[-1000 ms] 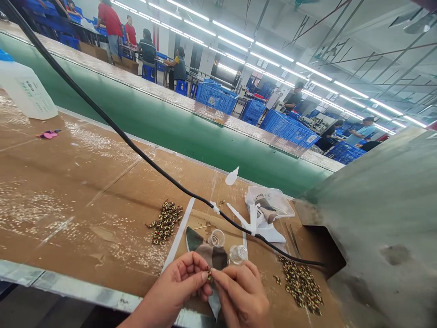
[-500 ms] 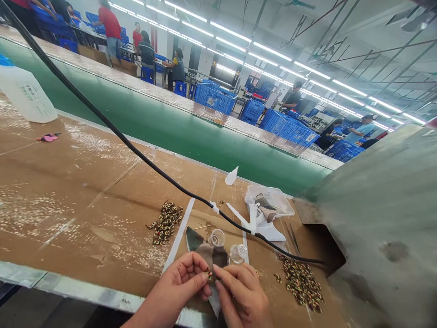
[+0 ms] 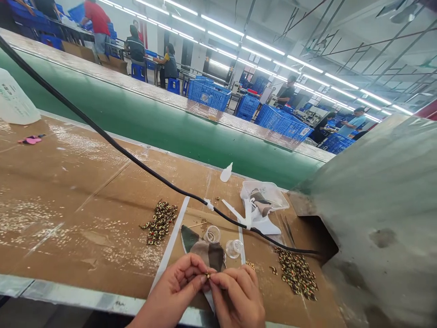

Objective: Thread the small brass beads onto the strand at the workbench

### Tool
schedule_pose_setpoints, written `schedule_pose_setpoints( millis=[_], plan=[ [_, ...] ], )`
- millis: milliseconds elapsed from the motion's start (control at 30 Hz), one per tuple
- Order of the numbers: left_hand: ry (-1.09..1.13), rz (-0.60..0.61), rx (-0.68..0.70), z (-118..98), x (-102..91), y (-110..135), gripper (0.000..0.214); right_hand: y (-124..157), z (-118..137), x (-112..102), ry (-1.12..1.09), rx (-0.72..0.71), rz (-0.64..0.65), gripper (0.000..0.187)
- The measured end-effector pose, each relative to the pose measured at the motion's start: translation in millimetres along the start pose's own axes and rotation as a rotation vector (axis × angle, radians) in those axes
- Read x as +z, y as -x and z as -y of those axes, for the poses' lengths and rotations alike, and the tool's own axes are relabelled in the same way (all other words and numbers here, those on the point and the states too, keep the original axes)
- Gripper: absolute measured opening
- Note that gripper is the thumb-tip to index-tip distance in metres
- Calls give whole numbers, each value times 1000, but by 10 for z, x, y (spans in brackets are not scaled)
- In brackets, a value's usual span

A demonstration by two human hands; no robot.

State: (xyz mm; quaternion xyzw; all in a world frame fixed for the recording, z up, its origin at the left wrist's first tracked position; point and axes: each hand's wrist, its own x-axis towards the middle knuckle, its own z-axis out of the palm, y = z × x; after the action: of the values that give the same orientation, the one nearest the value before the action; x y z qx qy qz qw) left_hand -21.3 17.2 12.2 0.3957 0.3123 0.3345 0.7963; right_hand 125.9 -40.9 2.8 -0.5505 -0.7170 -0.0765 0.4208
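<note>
My left hand (image 3: 177, 284) and my right hand (image 3: 237, 296) meet at the near edge of the cardboard-covered bench (image 3: 85, 191), fingertips pinched together on one small patterned bead (image 3: 206, 275). Just beyond them lies a dark and grey leather scrap (image 3: 205, 248). Two small clear cups (image 3: 212, 234) stand behind the scrap. A heap of the same patterned beads (image 3: 160, 222) lies to the left, and another bead heap (image 3: 297, 275) to the right.
A black cable (image 3: 112, 143) runs diagonally over the bench. A white tray with scraps (image 3: 264, 200), a small white dropper bottle (image 3: 226, 172) and a white jug (image 3: 13, 102) stand further off. A grey machine housing (image 3: 382, 214) fills the right. Beyond the green conveyor (image 3: 177, 132), people work among blue crates.
The view has shifted slightly right and down. My hands stay pinched together on the bead, with the fingertips a little closer.
</note>
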Motion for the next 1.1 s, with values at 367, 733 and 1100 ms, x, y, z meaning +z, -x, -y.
schedule_pose_setpoints(
  millis=[367,733,1100],
  plan=[
    [-29,-10,-12,-16,11,11,10,20,28,-4,-4,19,36,10],
    [-114,-22,-62,71,-28,-47,28,332,-360,-362,160,460,-16,15],
    [-152,-29,-83,16,-1,-64,31,473,-766,-724,443,497,-14,30]
  ],
)
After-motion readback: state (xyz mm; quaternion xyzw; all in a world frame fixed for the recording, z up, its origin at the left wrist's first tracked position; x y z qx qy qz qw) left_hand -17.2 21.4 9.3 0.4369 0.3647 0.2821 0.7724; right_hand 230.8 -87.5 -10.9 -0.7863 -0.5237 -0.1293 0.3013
